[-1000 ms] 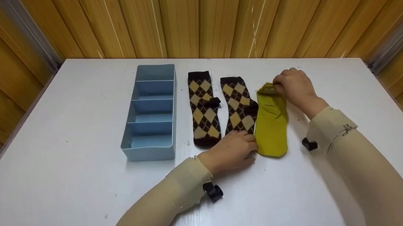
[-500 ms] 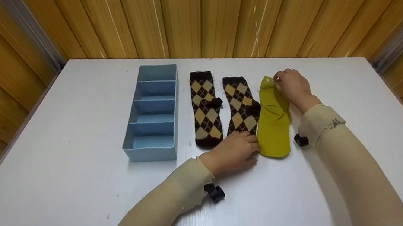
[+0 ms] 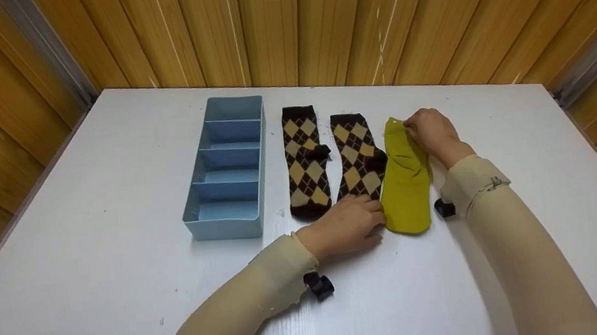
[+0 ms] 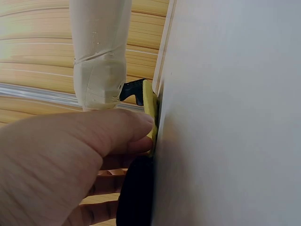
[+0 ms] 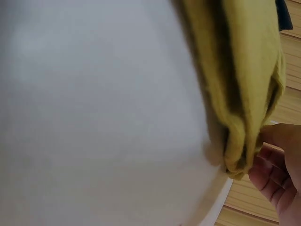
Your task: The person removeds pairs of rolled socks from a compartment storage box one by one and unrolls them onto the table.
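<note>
A yellow-green sock (image 3: 408, 195) lies lengthwise on the white table, creased in its upper half. At its cuff my right hand (image 3: 432, 130) pinches the fabric between thumb and fingers; in the right wrist view the sock (image 5: 254, 61) hangs in folds down to those fingertips. My left hand (image 3: 344, 225) rests low over the toe end of a brown argyle sock (image 3: 353, 156), covering it, with fingertips right at the yellow-green sock's lower left edge. The left wrist view has the left thumb (image 4: 136, 123) against that sock's edge, above a dark sock part (image 4: 136, 193).
Another argyle sock (image 3: 304, 161) lies flat to the left. Beyond it stands a light blue divided box (image 3: 227, 229) with several compartments. A wood-panelled wall (image 3: 273, 31) rises behind the white table (image 3: 94, 278). Black wrist mounts (image 3: 319, 286) stick out below the sleeves.
My right hand has drawn the yellow-green sock's cuff, which was folded open, out straighter and flatter, moving slightly left, then a little back toward me. My left hand has stayed in place.
</note>
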Demonstrator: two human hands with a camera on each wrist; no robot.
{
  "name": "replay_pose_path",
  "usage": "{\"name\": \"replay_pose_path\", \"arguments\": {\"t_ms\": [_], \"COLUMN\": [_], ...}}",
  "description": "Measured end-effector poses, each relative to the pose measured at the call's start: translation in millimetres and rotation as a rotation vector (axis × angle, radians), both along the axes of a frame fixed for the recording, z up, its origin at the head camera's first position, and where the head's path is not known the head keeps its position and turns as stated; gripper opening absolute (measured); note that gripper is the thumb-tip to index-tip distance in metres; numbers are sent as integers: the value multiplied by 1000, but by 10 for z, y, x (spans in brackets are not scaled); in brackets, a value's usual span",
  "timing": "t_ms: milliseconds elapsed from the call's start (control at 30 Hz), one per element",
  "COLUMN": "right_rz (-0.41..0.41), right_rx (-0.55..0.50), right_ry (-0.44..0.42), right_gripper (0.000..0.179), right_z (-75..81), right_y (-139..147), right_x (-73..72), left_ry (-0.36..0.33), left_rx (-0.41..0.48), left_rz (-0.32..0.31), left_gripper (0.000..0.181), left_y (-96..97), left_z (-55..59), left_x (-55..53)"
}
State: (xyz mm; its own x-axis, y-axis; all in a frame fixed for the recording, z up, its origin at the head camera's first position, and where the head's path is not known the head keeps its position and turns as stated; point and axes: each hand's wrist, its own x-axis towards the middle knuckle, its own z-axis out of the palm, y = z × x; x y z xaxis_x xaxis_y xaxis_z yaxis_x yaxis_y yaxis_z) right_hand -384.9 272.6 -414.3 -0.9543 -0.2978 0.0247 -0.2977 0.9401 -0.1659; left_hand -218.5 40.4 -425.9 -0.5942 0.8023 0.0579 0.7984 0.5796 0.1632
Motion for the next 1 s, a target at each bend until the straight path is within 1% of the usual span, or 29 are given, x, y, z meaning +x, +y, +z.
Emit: {"name": "replay_pose_path", "arguments": {"t_ms": [200,300,400,500,600,700,867,1000], "right_rz": [23,1,-48,-127,-215,-278,-310,-322], "right_rx": [34,48,56,57,38,26,-20,-90], "right_ry": [-53,-77,-68,-55,-101,-168,-251,-286], "right_gripper": [32,33,35,35,36,39,43,46], "right_z": [51,86,129,193,245,266,227,173], "right_y": [-34,-38,-37,-24,-9,18,82,109], "right_x": [19,39,64,92,104,109,100,76], "left_ry": [3,7,7,6,13,15,29,44], "left_rx": [-3,5,18,21,10,7,15,18], "left_rz": [8,3,1,-2,-4,1,24,37], "left_gripper": [30,28,27,27,28,28,27,26], "left_y": [-10,-3,2,10,12,16,42,61], "left_z": [11,-7,-20,-18,-16,-16,-22,-28], "left_x": [-7,-4,5,7,6,9,20,17]}}
